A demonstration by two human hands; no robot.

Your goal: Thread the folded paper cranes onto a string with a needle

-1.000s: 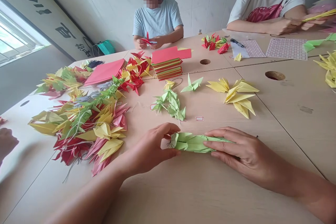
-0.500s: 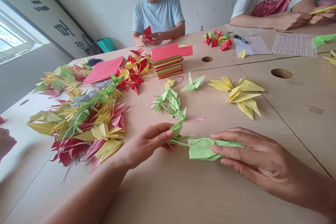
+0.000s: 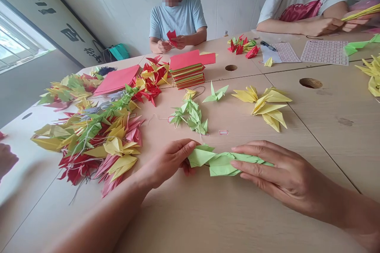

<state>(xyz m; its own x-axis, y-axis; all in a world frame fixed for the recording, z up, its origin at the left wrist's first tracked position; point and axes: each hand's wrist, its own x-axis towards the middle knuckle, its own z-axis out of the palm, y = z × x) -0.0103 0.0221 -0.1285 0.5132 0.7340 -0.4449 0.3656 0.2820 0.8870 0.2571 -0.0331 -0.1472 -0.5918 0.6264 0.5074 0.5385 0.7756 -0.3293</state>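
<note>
My left hand (image 3: 170,162) pinches a light green paper crane (image 3: 200,155) between thumb and fingers. Its folded wing points toward the right. My right hand (image 3: 286,176) lies over a row of flattened green paper cranes (image 3: 222,165), its fingers closed around the row. The crane and the row's left end nearly meet; whether they touch I cannot tell. Just beyond, a curved strand of green paper cranes (image 3: 194,115) lies on the table. A single green crane (image 3: 215,93) with spread wings sits behind that strand.
To the left is a heap of strung, mixed-colour cranes (image 3: 117,148). Behind it stand a red paper pile (image 3: 117,79) and a stack of coloured sheets (image 3: 187,75). Yellow cranes (image 3: 268,104) lie right of centre, near a table hole (image 3: 310,83). Two people sit across the table.
My left hand has brought its green crane closer to the row, with the wing now folded toward it. My right hand has shifted slightly left. Across the table, the red paper was turned.
</note>
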